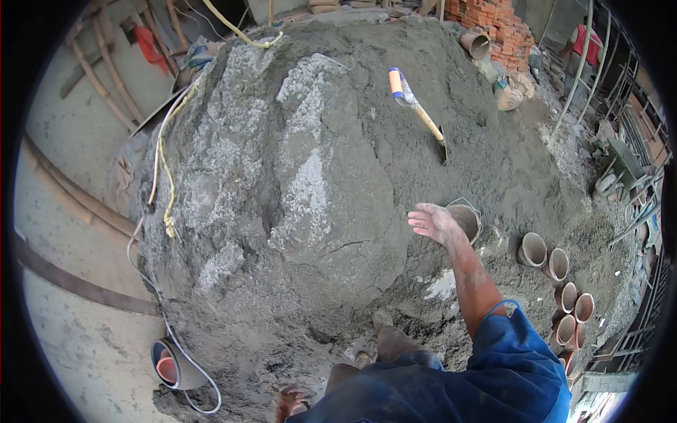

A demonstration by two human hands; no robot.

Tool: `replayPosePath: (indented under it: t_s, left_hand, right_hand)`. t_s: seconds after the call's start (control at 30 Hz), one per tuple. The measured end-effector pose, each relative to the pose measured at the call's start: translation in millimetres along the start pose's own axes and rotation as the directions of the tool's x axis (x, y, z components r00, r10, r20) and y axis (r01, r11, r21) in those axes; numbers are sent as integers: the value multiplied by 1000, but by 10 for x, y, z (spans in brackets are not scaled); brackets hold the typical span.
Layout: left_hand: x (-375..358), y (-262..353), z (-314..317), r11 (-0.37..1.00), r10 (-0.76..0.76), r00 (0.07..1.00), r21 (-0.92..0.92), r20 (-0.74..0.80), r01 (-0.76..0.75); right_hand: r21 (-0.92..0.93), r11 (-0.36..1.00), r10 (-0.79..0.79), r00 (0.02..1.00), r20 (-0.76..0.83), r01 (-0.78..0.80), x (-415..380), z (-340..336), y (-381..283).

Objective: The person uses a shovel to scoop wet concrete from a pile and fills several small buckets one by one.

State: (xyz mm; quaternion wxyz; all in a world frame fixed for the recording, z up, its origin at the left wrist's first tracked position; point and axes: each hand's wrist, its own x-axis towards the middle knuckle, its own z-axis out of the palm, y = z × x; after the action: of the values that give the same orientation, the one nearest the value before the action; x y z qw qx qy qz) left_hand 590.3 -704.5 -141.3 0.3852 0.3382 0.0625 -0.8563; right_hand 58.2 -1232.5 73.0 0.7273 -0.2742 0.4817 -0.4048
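A: Right hand (431,222) out at 3 o'clock, fingers spread, holding nothing, just beside a pot (465,220) sunk in the heap (317,176)

B: Left hand?

A: Left hand (288,402) low at 6 o'clock by the knee; partly cut off, can't tell if it grips anything

B: Shovel?

A: Shovel (417,113) stuck blade-down in the heap at 1 o'clock, well apart from both hands, untouched

B: How far along?

A: My read: early. The mix is one big cracked mound, grey patches not blended in. Six pots (560,296) lie in a row at 4 o'clock, looking empty; pot by the hand looks unfilled too

B: Else?

A: Yellow rope (168,169) at 10 o'clock, bricks (493,21) at 1
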Motion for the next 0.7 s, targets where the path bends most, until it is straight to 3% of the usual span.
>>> replayPosePath:
  t_s: [0.03, 0.1, 0.17, 0.23, 0.37, 0.43, 0.5, 0.53, 0.6, 0.7]
  left_hand:
    - [-129, -145, 119, 827, 286, 925, 551, -251, -106]
    - [-84, -64, 264, 817, 298, 912, 568, -280, -93]
    - [-5, -20, 429, 809, 307, 897, 583, -317, -71]
    - [66, -2, 648, 806, 319, 878, 590, -357, -52]
    - [54, -25, 995, 807, 333, 823, 590, -461, 4]
    - [-122, -74, 1130, 809, 304, 794, 582, -526, 75]
    - [-229, -54, 1259, 804, 278, 769, 577, -575, 141]
    - [-259, -28, 1314, 801, 267, 758, 575, -596, 170]
    - [-349, -52, 1424, 798, 235, 735, 558, -636, 228]
    - [-304, -71, 1548, 793, 199, 714, 538, -671, 285]
  right_hand:
    - [48, 997, -55, 998, 23, 54, 217, 84, -293]
    - [234, 964, -139, 989, 58, 122, 675, 193, -820]
    - [388, 901, -193, 980, -45, 196, 1049, 338, -1336]
    - [555, 811, -133, 982, -137, 187, 1390, 453, -1773]
    - [695, 697, -172, 982, -81, 179, 2034, 603, -2253]
    - [699, 649, -186, 954, -236, 300, 2285, 618, -2395]
    - [854, 390, -200, 937, -286, 344, 2928, 435, -2406]
    - [855, 385, -182, 937, -299, 348, 2942, 369, -2310]
    - [832, 494, -322, 942, -96, 253, 2784, 322, -2092]
    - [718, 598, -338, 924, -178, 357, 1750, 428, -1264]
